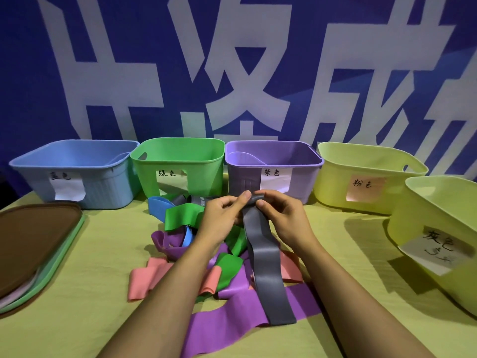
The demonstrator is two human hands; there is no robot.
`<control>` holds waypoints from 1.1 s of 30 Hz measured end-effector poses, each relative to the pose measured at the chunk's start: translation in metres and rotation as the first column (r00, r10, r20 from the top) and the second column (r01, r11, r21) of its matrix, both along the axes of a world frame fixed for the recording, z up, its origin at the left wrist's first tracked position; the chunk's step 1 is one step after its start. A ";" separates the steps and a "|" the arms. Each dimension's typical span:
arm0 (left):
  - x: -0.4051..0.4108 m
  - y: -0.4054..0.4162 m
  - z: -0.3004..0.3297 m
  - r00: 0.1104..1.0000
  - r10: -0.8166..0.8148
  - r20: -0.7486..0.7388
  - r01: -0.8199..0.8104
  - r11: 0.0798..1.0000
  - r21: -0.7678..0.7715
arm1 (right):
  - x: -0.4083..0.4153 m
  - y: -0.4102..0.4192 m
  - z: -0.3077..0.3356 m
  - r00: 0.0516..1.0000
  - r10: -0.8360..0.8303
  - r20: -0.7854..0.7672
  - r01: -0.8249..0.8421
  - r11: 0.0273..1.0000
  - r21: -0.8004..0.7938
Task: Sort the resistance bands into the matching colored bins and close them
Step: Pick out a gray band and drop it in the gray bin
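Note:
Both hands hold up the top end of a grey resistance band (265, 257) over the pile. My left hand (223, 215) pinches it from the left, and my right hand (280, 214) pinches it from the right. The band hangs down onto a heap of green (180, 215), purple (232, 321), pink (144, 280) and blue (160, 204) bands. Behind stand a blue bin (77, 156), a green bin (178, 153), a purple bin (273, 156) and a yellow-green bin with a pink label (366, 164). A second yellow-green bin with a grey label (438, 202) is at the right.
A stack of lids (38, 244), brown on top with a green one under it, lies at the left on the yellow-green tablecloth (77, 319). A blue banner with large white characters forms the backdrop. All bins are uncovered.

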State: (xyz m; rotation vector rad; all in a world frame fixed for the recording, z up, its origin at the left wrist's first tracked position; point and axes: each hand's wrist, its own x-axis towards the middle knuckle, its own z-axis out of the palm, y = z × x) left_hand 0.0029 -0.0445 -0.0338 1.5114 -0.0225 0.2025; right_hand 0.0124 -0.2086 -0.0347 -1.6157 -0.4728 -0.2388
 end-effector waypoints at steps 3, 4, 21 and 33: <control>0.001 0.001 -0.001 1.000 0.000 0.000 0.000 1.000 0.011 | 0.000 -0.001 -0.001 1.000 -0.001 -0.029 0.001 1.000 0.006; 0.001 0.002 -0.001 1.000 -0.007 0.004 0.007 1.000 -0.003 | -0.002 -0.001 0.001 0.999 0.001 -0.044 0.000 1.000 0.011; -0.003 -0.001 0.003 0.997 -0.037 0.067 0.041 0.997 -0.061 | -0.016 0.002 0.017 0.964 -0.182 -0.191 0.182 0.983 -0.019; -0.003 0.000 -0.003 0.991 -0.134 -0.017 0.134 0.991 0.009 | -0.008 -0.001 0.010 0.977 -0.183 -0.107 0.176 0.981 -0.079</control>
